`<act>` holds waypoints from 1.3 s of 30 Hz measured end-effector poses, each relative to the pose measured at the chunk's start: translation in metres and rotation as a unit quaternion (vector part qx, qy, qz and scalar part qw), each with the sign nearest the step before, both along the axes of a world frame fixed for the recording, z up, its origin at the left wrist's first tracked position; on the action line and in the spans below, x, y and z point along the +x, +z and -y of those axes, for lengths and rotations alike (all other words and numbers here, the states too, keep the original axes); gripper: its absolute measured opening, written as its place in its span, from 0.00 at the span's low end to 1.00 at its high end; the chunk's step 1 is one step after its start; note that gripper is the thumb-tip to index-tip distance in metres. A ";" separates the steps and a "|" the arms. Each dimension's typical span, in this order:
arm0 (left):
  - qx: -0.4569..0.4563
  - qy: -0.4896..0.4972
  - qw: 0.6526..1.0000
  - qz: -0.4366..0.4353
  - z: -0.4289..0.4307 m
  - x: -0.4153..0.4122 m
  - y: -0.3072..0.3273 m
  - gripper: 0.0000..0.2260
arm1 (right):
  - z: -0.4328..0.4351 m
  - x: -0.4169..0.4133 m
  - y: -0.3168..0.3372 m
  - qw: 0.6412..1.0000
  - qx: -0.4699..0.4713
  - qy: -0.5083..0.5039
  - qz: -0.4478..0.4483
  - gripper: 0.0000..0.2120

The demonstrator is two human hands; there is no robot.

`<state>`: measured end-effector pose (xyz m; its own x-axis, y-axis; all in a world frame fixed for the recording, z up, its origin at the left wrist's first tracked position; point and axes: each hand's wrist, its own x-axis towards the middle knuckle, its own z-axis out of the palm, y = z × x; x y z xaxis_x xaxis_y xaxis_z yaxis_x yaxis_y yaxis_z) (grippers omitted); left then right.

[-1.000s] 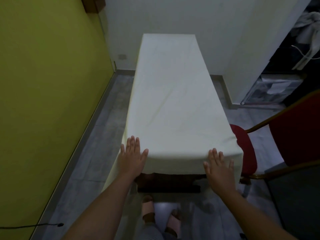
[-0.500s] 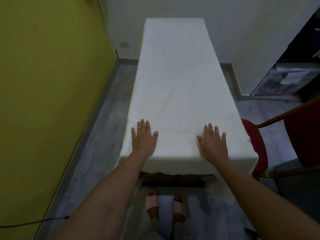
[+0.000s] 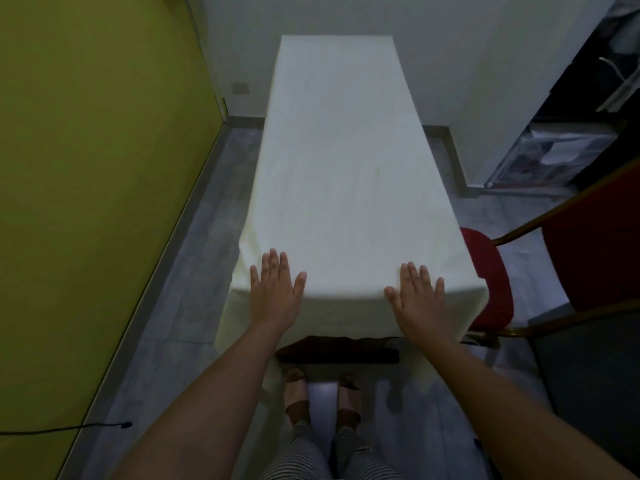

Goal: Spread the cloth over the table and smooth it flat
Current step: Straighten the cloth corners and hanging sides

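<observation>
A pale cream cloth (image 3: 341,174) covers the whole long narrow table, draping over its sides and near end. The table itself is hidden apart from a dark brown part (image 3: 337,349) below the cloth's front hem. My left hand (image 3: 275,289) lies flat, palm down, fingers apart, on the near left edge of the cloth. Flat on the near right edge, fingers spread, rests my right hand (image 3: 417,296). Neither hand grips the fabric. The top of the cloth looks mostly smooth, with faint creases.
A yellow-green wall (image 3: 97,168) runs along the left, leaving a grey floor strip (image 3: 194,271) beside the table. A red chair (image 3: 491,275) with gold frame stands close to the table's right near corner. A clear storage box (image 3: 547,157) sits at right. My sandalled feet (image 3: 322,393) stand at the near end.
Both hands slid forward onto the tabletop, then drew back toward the near edge. They now lie slightly wider apart at the cloth's front fold.
</observation>
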<state>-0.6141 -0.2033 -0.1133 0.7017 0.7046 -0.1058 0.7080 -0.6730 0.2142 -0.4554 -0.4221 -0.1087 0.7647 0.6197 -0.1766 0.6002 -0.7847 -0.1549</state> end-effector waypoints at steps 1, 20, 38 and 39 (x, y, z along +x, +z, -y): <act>0.004 -0.001 1.000 0.006 0.004 -0.005 0.000 0.30 | 0.007 -0.004 0.000 1.000 0.001 0.002 0.002 0.33; -0.039 -0.062 0.996 -0.059 0.031 0.066 0.006 0.29 | 0.037 0.002 -0.007 0.991 0.134 -0.021 -0.003 0.25; -0.080 -0.432 0.898 -0.033 0.176 0.245 0.007 0.27 | 0.107 0.064 -0.078 0.864 0.221 -0.407 -0.196 0.39; -0.081 -0.429 0.899 -0.027 0.177 0.245 0.004 0.27 | 0.106 0.069 -0.082 0.867 0.212 -0.398 -0.211 0.43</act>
<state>-0.3694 -0.3800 -0.1091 0.9705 -0.1211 -0.2085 -0.0443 -0.9395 0.3396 -0.3867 -0.5285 -0.1903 0.9030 0.0030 -0.4297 -0.2855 -0.7431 -0.6052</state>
